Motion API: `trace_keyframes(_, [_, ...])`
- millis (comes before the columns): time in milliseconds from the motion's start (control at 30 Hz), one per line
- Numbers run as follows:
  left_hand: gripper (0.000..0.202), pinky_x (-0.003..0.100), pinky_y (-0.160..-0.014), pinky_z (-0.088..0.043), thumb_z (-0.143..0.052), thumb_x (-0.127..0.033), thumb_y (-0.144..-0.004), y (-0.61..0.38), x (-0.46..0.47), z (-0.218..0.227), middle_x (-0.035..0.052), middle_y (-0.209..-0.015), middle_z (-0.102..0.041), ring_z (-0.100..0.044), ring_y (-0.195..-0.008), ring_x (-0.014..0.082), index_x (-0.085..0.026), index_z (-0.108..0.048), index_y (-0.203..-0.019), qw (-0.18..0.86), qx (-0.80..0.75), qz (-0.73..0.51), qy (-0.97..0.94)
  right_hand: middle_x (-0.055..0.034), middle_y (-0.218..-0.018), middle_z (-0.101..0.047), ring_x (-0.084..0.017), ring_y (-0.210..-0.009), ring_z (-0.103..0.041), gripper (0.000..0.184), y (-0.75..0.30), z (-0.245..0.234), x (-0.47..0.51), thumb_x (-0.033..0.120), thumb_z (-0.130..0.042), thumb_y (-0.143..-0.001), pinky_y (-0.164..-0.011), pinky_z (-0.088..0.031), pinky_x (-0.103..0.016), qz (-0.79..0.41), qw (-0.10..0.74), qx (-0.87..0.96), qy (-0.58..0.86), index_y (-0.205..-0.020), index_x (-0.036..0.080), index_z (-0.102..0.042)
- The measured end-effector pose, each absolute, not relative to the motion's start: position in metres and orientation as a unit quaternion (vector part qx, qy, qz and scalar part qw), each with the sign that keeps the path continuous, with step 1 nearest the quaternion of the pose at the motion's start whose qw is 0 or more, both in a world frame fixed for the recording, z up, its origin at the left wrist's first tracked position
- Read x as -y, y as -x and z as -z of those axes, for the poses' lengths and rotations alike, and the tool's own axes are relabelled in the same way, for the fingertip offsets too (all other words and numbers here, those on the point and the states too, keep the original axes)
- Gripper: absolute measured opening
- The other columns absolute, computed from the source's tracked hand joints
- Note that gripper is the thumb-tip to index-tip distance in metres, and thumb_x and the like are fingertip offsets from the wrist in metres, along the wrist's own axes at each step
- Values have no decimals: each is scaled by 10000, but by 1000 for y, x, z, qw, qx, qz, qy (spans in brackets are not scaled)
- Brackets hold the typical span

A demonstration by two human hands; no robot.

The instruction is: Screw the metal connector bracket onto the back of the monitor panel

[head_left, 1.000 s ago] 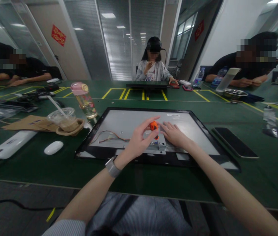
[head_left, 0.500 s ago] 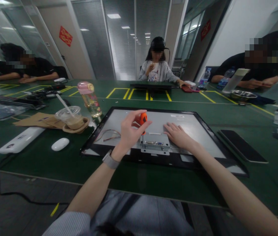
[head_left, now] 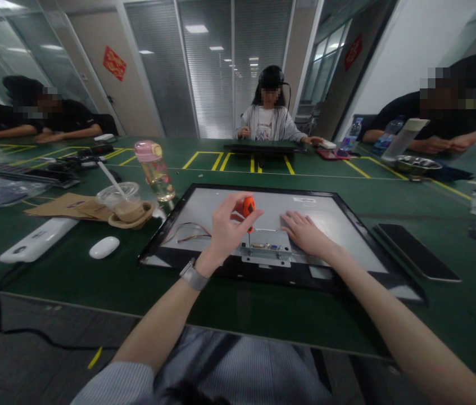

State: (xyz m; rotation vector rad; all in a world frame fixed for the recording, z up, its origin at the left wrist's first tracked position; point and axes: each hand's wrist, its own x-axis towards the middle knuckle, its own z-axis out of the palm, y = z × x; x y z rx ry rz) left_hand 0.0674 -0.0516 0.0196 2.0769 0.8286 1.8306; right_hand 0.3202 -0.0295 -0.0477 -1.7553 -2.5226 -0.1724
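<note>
Left hand [head_left: 228,228]: screwdriver [head_left: 249,206] gripped, shifted to the metal box's [head_left: 272,238] left, our likely workpoint
Right hand [head_left: 306,234]: flat, empty

The screwdriver handle [head_left: 249,206] is orange and black.

Left fingers [head_left: 235,200] pinch; right fingers [head_left: 293,220] lie spread.

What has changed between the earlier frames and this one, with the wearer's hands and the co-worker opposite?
The left hand has carried the orange-handled screwdriver leftward along the metal port box, to near its left end, without letting go. The co-worker opposite has lowered a raised hand. The view has shifted slightly. The right hand stays resting on the panel.
</note>
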Motion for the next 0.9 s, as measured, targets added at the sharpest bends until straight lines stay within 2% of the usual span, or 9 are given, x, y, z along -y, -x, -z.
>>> trace_keyframes(267, [265, 134, -541, -532, -746, -278, -831, -68, 52, -19, -3, -891, -628, -617, -702, 76, -204, -636, -1060, 156, -289, -616, -716, -221, -1530, -449, -378, -1418, -409, 526, -320, 46, 31, 361, -284, -1032, -1098, -392, -573, 53, 40, 818, 572, -1465, 116, -455])
trace_keyframes(367, [257, 149, -545, -535, -686, -258, -870, -68, 52, -17, 2, -907, -628, -631, -692, 79, -214, -612, -1111, 224, -288, -590, -720, -211, -1539, -443, -376, -1423, -402, 526, -320, 46, 30, 363, -279, -1032, -1103, -386, -577, 53, 38, 818, 572, -1467, 125, -454])
trace_keyframes(467, [222, 189, -575, -555, -542, -255, -948, -68, 52, -15, 8, -894, -634, -654, -674, 89, -220, -572, -1165, 323, -268, -568, -708, -205, -1549, -433, -377, -1427, -395, 531, -319, 45, 31, 363, -275, -1032, -1111, -378, -576, 50, 31, 814, 578, -1476, 128, -445])
trace_keyframes(533, [180, 232, -661, -574, -493, -251, -967, -67, 51, -15, 18, -888, -640, -665, -739, 109, -210, -589, -1113, 346, -250, -579, -695, -212, -1554, -422, -384, -1429, -389, 536, -317, 43, 32, 357, -275, -1032, -1114, -373, -575, 49, 23, 813, 580, -1480, 113, -439])
trace_keyframes(600, [122, 265, -766, -562, -542, -259, -946, -67, 51, -18, 29, -900, -635, -644, -842, 128, -199, -635, -998, 311, -253, -604, -689, -219, -1556, -414, -391, -1429, -385, 541, -317, 42, 32, 354, -274, -1032, -1112, -373, -573, 49, 19, 813, 580, -1482, 100, -434])
trace_keyframes(667, [93, 266, -794, -532, -624, -276, -905, -66, 51, -21, 34, -909, -614, -607, -877, 135, -195, -671, -901, 262, -275, -627, -680, -221, -1556, -412, -394, -1429, -385, 544, -316, 41, 32, 355, -271, -1032, -1111, -374, -570, 49, 17, 814, 579, -1483, 94, -430])
trace_keyframes(733, [117, 259, -751, -512, -620, -289, -910, -66, 50, -24, 33, -886, -603, -588, -827, 130, -197, -690, -892, 258, -294, -629, -672, -219, -1556, -413, -393, -1426, -389, 546, -317, 42, 32, 356, -263, -1034, -1109, -377, -565, 51, 14, 815, 577, -1483, 93, -428])
trace_keyframes(800, [192, 259, -712, -500, -524, -288, -958, -65, 50, -25, 32, -850, -614, -587, -767, 126, -195, -692, -954, 297, -294, -621, -663, -214, -1554, -420, -386, -1425, -393, 544, -318, 44, 30, 359, -259, -1035, -1106, -381, -560, 54, 14, 816, 576, -1481, 102, -432])
trace_keyframes(900, [286, 276, -730, -505, -402, -249, -979, -65, 48, -25, 35, -807, -646, -614, -756, 139, -180, -680, -984, 361, -269, -631, -631, -199, -1547, -438, -369, -1425, -400, 531, -321, 47, 29, 367, -268, -1032, -1101, -387, -560, 56, 27, 815, 576, -1476, 136, -444])
